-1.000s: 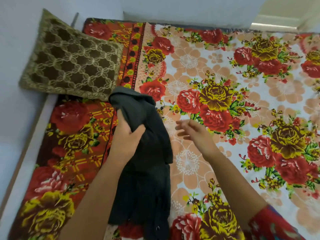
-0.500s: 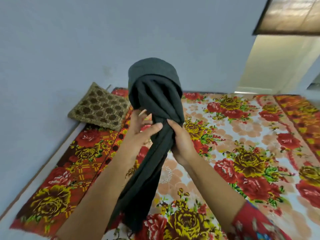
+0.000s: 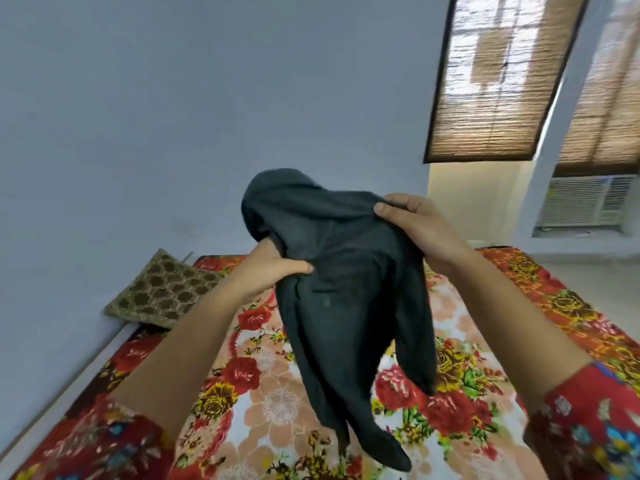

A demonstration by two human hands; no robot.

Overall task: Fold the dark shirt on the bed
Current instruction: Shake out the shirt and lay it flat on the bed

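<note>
Head view: the dark shirt (image 3: 343, 289) is lifted clear above the floral bedsheet (image 3: 277, 403), bunched at the top and drooping in long folds toward six o'clock, its lowest tip close over the sheet. The left hand (image 3: 273, 265) pinches the fabric at about nine o'clock of the bundle, thumb pressed on the cloth. The right hand (image 3: 412, 223) clutches the upper edge at around two o'clock, fingers curled over it. A brown patterned cushion (image 3: 162, 292) leans against the blue wall (image 3: 173, 116) at nine o'clock. Bamboo blinds (image 3: 495, 74) hang at one o'clock, an air conditioner (image 3: 585, 202) at three.
</note>
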